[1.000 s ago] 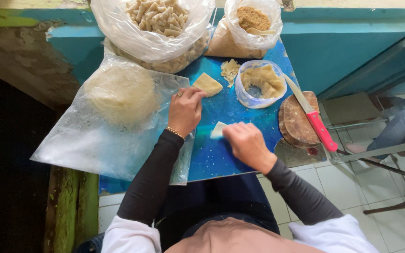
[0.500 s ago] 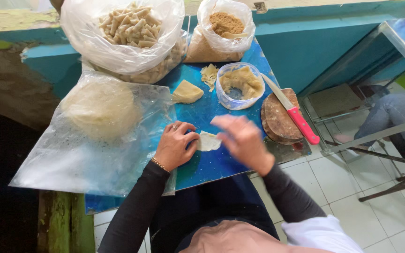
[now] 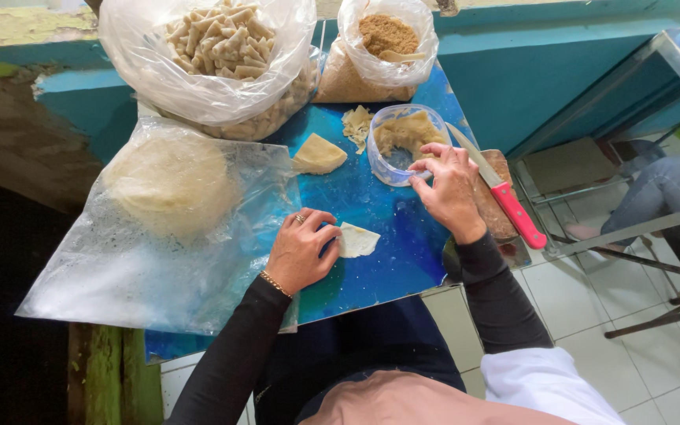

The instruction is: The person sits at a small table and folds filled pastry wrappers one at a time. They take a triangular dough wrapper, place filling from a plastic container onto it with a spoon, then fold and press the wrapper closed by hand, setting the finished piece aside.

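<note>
A pale folded wrapper (image 3: 356,239) lies on the blue table (image 3: 391,260). My left hand (image 3: 301,250) rests on the table and pins the wrapper's left edge with its fingertips. My right hand (image 3: 448,189) has reached up to the clear plastic bowl (image 3: 387,167) of yellowish filling, fingers at its right rim; whether it holds any filling I cannot tell. A folded triangular piece (image 3: 318,154) lies left of the bowl.
A plastic sheet with a stack of round wrappers (image 3: 171,182) lies at the left. A big bag of rolled pieces (image 3: 214,47) and a bag of brown crumbs (image 3: 387,39) stand behind. A red-handled knife (image 3: 505,198) rests on a wooden board (image 3: 488,212). Someone's legs (image 3: 663,193) show at the right.
My right hand left the wrapper and moved up to the filling bowl. My left hand stayed on the wrapper, which is now folded.
</note>
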